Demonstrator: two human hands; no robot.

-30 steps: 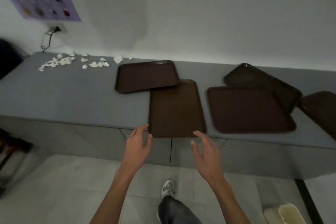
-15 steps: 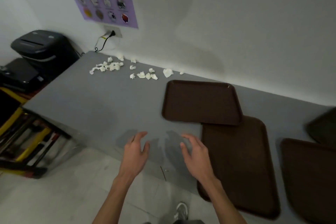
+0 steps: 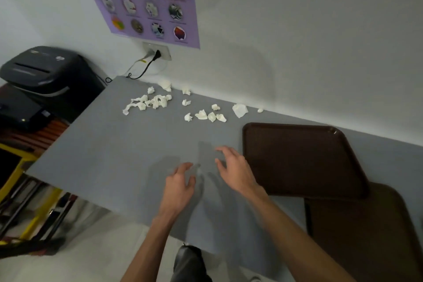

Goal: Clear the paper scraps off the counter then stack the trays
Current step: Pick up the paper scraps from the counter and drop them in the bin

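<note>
Paper scraps (image 3: pixel 160 102): white, crumpled and torn, small irregular lumps and one twisted strip; they lie scattered along the far side of the tabletop (image 3: pixel 103 144), close under the wall, in a tight clump at left and a looser string trailing right; the largest flat piece (image 3: pixel 239 110) sits nearest the trays.

First tray (image 3: pixel 297 158): dark brown, rectangular with rounded corners and a raised rim, finely textured face, looks like plastic; it lies flat to the right of the scraps, set askew; its near right corner overlaps a second tray (image 3: pixel 366 236) of the same make, which runs out of the lower right of view.

My hands are over bare tabletop, well short of the scraps; left hand (image 3: pixel 177 186) and right hand (image 3: pixel 235 167) both spread, fingers loosely curved, holding nothing; the right one is just beside the first tray's left rim; soft shadows fall on the surface beneath; whether the fingertips touch it I cannot tell.

Tabletop: matte grey, smooth, square-edged.

Beyond: a purple-bordered poster (image 3: pixel 146 4) on the white wall, reading "...eck before you shred!", with two rows of small round pictures, their captions too small to read; under it a wall outlet (image 3: pixel 158 51) with a black plug; to the left, off the tabletop, a black paper shredder (image 3: pixel 45 71) with a slot in its top; below it, yellow metal framing (image 3: pixel 13 167).
</note>
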